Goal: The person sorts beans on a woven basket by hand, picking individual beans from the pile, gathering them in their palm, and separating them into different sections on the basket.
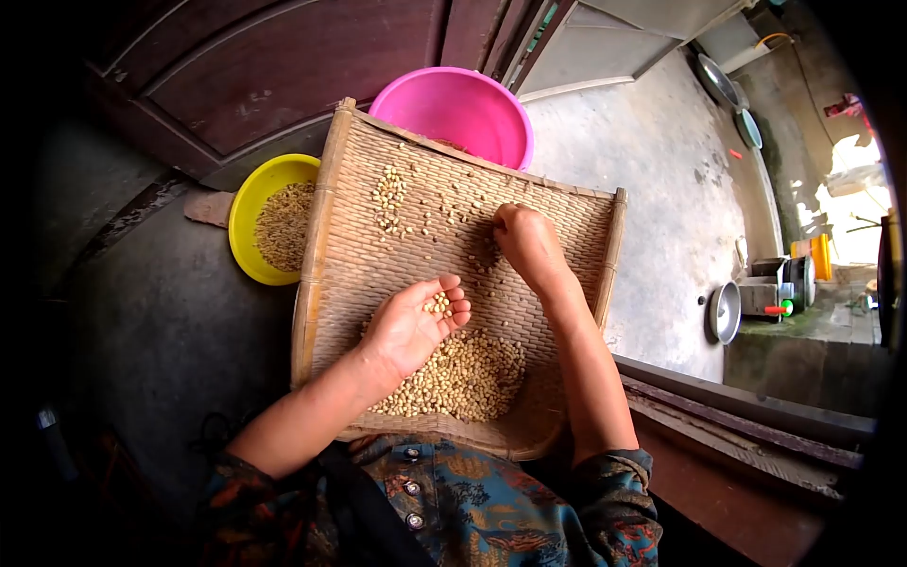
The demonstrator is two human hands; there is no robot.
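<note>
A woven bamboo winnowing tray [378, 260] lies tilted across my lap. My left hand [408, 329] is cupped palm up above it, fingers curled round a few pale beans [437, 304]. Below that hand a heap of pale beans [463, 378] fills the near end of the tray. My right hand [529, 241] is at the tray's upper right, its fingertips pinched together close to the weave; what they hold, if anything, is hidden. Some darker beans [487, 265] lie just under it. More loose beans [389, 194] are scattered at the far left of the tray.
A yellow basin [243, 231] of brownish grains stands left of the tray. Behind the tray is a pink basin [453, 94], its contents mostly hidden. A dark red door [283, 76] rises at the back. Metal bowls [726, 312] and a doorsill [746, 425] are on the right.
</note>
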